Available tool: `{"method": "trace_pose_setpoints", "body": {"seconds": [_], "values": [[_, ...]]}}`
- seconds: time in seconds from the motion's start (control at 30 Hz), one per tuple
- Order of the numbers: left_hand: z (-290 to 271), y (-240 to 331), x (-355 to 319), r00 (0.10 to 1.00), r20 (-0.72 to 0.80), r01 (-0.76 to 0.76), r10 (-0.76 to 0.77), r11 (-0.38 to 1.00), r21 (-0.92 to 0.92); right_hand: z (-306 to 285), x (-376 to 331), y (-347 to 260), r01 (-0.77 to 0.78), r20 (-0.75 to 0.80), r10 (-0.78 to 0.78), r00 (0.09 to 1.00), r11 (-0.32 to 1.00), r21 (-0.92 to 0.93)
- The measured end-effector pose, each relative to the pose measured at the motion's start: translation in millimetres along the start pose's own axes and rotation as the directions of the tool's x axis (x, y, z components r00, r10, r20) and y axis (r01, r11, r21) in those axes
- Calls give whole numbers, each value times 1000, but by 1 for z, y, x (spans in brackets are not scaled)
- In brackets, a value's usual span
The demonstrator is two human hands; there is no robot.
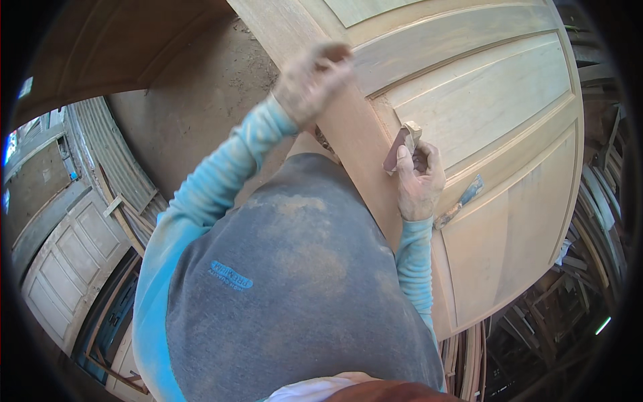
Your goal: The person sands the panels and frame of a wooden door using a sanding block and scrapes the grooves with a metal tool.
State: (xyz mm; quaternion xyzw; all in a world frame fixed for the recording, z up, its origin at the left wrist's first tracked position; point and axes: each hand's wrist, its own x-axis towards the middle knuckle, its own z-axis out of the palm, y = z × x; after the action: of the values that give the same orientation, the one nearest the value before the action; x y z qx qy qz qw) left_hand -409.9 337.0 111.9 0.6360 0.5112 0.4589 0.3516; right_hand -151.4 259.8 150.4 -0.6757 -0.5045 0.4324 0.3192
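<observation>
A pale wooden panel door (482, 100) lies in front of me and to my right, with raised panels and moulded frames. My right hand (422, 177) is closed over its near stile, pinching a folded, worn piece of sandpaper (400, 147) with a reddish-brown face. My left hand (315, 87) is raised over the stile farther up, smeared by motion. Something dark shows at its fingertips, but whether it is held I cannot make out. On the door beside my right wrist rests a small worn hand tool (459, 201), partly blue and partly brown.
Stacked timber strips (596, 201) crowd the right side beyond the door. At left stand a white panelled door (77, 264) and corrugated sheeting (117, 154). A large dark brown panel (100, 40) overhangs the far left, above the dirt floor (194, 100).
</observation>
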Motion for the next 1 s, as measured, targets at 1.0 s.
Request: {"method": "trace_pose_setpoints", "body": {"seconds": [1.0], "values": [[-94,-127,73,873,-487,121,22,958,259,96,83,-108,122,192,-39,981,890,-440]]}}
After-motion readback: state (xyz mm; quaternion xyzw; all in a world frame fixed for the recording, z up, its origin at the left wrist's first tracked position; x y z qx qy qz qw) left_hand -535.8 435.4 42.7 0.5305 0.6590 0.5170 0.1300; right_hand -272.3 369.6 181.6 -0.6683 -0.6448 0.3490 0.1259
